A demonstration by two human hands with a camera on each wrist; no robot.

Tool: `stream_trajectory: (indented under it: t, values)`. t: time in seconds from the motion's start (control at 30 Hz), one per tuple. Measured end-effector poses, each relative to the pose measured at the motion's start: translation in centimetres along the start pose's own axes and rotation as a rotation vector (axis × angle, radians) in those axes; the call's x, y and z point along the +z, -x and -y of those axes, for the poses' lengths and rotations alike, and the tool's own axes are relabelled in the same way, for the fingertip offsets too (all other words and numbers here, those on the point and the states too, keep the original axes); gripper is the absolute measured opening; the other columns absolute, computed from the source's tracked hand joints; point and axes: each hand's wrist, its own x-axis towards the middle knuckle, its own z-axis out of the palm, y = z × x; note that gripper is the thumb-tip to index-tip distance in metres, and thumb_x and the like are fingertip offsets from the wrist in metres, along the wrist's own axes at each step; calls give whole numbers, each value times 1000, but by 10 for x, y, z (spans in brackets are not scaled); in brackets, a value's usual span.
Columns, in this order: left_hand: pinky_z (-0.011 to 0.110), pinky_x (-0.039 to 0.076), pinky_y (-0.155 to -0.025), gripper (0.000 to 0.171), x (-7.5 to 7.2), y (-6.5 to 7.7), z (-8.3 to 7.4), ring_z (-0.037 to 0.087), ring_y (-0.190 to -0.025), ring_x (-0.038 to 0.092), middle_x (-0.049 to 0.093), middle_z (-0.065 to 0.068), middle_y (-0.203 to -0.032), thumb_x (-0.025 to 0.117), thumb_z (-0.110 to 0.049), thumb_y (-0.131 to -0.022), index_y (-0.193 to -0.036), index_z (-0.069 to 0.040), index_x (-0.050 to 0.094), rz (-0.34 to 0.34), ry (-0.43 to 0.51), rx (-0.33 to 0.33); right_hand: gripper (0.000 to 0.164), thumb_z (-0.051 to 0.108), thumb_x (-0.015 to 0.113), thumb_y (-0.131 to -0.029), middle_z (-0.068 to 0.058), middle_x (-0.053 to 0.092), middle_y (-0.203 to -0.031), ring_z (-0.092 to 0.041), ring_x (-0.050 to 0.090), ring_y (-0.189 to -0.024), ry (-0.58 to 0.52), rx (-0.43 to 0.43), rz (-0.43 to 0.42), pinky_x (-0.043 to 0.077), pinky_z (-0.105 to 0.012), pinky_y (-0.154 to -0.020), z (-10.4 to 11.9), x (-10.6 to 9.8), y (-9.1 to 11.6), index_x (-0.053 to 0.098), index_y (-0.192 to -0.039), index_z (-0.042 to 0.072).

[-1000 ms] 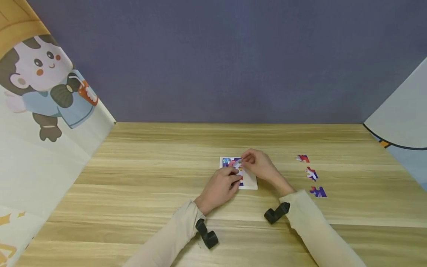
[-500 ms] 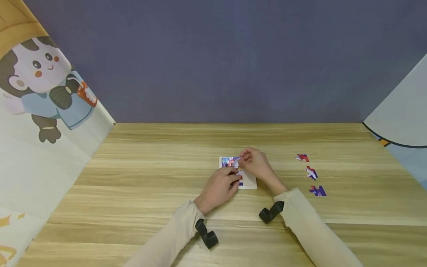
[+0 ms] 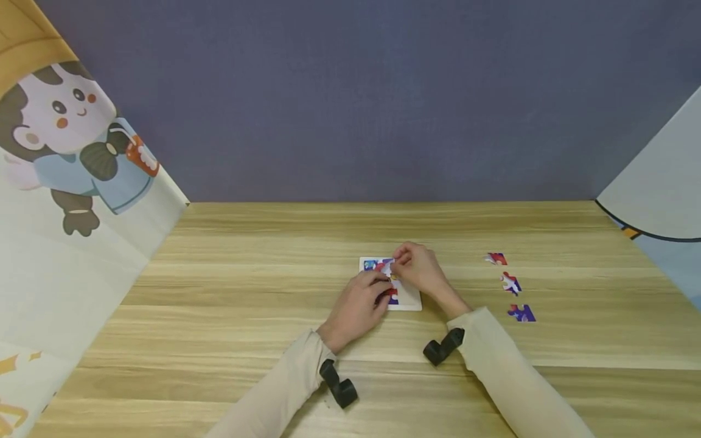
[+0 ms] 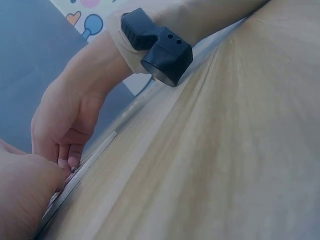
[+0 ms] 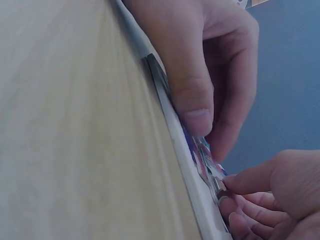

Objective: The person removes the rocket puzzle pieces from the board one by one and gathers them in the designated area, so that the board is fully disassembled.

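In the head view, a small white puzzle tray (image 3: 411,301) lies mid-table with colourful jigsaw pieces (image 3: 393,296) filling its left part. My left hand (image 3: 353,310) lies over that left part, thumb and fingertips on the pieces. At the tray's far side, my right hand (image 3: 423,271) pinches a puzzle piece (image 5: 218,186) between thumb and forefinger, low over the inlay. Much of this piece hides behind the fingers. The left wrist view shows the right hand's fingertips down at the tray's surface, close to the left hand.
Three loose puzzle pieces lie in a column to the right: a red one (image 3: 497,259), a white and purple one (image 3: 511,284) and a purple one (image 3: 523,313). The wooden table (image 3: 246,274) meets a dark blue backdrop (image 3: 383,103) behind.
My right hand has shifted slightly left with its piece over the tray. The left hand's fingers have drawn back a little to the left, baring more of the red and purple pieces.
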Motion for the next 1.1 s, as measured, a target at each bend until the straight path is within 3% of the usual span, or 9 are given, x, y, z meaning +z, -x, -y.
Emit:
stream_trajectory:
  t: [0.17,0.3,0.47,0.9,1.1]
  values:
    - [32,46,-101,35,-1,2,2,22,-115,56,60,10,-124,65,-20,-87,-118,-3,65,-18,-38,-114,20,8,66,-81,-15,68,-87,-22,64,-76,-3,12,9,53,-28,-66,0,0,-2,63,-98,-1]
    - [36,36,-112,53,-1,3,2,29,-130,46,50,16,-139,61,-26,-89,-132,3,52,54,-52,-196,20,7,67,-80,-16,68,-87,-23,64,-76,-6,13,8,51,-26,-65,0,0,-3,63,-98,-2]
    - [40,30,-115,59,1,3,2,33,-138,37,41,20,-147,53,-31,-93,-138,6,44,146,-59,-260,19,6,67,-80,-16,68,-86,-22,63,-75,-26,14,15,51,-26,-65,-1,0,-3,63,-97,-2]
    - [43,30,-115,58,1,3,2,33,-139,34,39,18,-149,49,-32,-95,-140,4,42,174,-44,-291,23,10,63,-86,-16,71,-92,-23,66,-80,-49,8,57,54,-31,-71,-3,-1,-5,65,-105,-2]
    - [43,30,-115,58,1,2,2,33,-139,34,39,18,-149,48,-32,-96,-140,4,42,179,-45,-285,22,9,60,-89,-16,70,-90,-17,63,-74,-85,31,72,50,-23,-64,-6,-2,-9,67,-106,-2]
